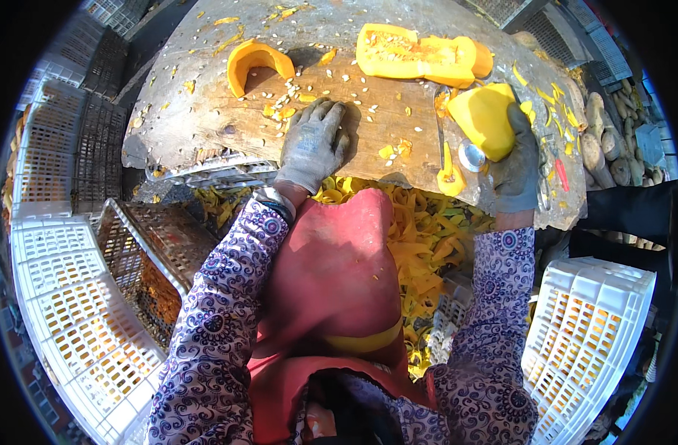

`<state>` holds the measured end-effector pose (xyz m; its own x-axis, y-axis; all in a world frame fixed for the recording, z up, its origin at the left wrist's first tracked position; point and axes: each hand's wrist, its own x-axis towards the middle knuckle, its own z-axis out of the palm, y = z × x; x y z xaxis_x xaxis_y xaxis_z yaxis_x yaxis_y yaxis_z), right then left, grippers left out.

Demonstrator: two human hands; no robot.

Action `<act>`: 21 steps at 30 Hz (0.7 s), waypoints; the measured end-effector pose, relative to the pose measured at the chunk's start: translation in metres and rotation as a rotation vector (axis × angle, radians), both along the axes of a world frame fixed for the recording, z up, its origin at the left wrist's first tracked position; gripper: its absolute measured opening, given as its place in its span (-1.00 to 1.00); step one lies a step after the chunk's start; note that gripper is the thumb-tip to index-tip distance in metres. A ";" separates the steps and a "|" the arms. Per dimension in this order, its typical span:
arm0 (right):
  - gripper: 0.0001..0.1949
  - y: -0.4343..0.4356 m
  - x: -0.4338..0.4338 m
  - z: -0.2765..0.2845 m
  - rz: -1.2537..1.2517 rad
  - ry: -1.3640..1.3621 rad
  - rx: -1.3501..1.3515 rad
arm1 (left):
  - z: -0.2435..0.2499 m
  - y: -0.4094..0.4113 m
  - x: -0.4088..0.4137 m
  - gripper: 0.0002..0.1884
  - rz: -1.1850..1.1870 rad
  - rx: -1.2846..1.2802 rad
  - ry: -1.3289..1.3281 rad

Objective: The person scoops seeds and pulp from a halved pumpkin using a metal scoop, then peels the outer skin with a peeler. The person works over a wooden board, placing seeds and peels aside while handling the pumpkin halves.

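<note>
My left hand [315, 139], in a grey work glove, lies palm down on the wooden table [250, 125], its fingers a little apart beside scattered seeds. In my right hand [516, 158], gloved too, is a peeled yellow pumpkin piece [483, 119], held at its right side. A long split pumpkin section [411, 53] with seeds and pulp inside lies further back. A curved, hollowed pumpkin piece [255, 61] stands at the back left. Under and beside the held piece are a long metal tool [440, 133], a round metal object [472, 155] and a small orange pumpkin scrap [451, 181].
A red-handled tool [561, 175] lies at the table's right. Peelings [422, 239] heap below the edge. White plastic crates [83, 300] stand left, another crate [581, 328] right. Whole pale squashes [595, 139] and a person's dark-clothed leg [628, 214] are at the right.
</note>
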<state>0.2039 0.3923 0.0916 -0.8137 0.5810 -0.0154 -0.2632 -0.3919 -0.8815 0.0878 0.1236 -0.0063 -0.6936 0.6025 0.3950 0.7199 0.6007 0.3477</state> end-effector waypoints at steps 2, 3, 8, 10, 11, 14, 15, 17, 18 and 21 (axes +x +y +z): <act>-0.55 -0.030 0.005 -0.005 -0.003 -0.083 -0.001 | -0.007 -0.003 -0.003 -0.49 0.025 0.034 -0.060; -0.53 -0.048 0.006 -0.006 0.009 -0.021 0.101 | -0.012 -0.003 -0.006 -0.50 -0.019 0.100 -0.022; -0.53 -0.111 0.022 0.016 0.116 -0.082 0.284 | -0.004 -0.011 -0.021 -0.67 -0.123 0.798 -0.785; -0.49 -0.125 0.020 0.024 0.122 -0.035 0.377 | 0.019 -0.015 -0.014 -0.60 -0.065 1.138 -1.025; -0.48 -0.127 0.022 0.026 0.146 -0.063 0.491 | 0.035 -0.020 -0.009 -0.56 -0.102 0.973 -0.869; -0.52 -0.135 0.025 0.024 0.177 -0.090 0.546 | 0.082 -0.030 0.029 -0.54 -0.298 1.013 -1.117; -0.52 -0.140 0.026 0.023 0.157 -0.099 0.587 | 0.094 -0.032 0.046 -0.56 -0.296 0.932 -1.072; -0.52 -0.149 0.028 0.019 0.117 -0.148 0.649 | 0.109 -0.030 0.075 -0.64 -0.291 0.790 -1.114; -0.53 -0.152 0.030 0.017 0.112 -0.173 0.647 | 0.111 -0.025 0.089 -0.64 -0.231 0.875 -1.237; -0.55 -0.155 0.041 0.019 0.169 -0.244 0.649 | 0.116 -0.023 0.108 -0.56 -0.270 0.979 -1.372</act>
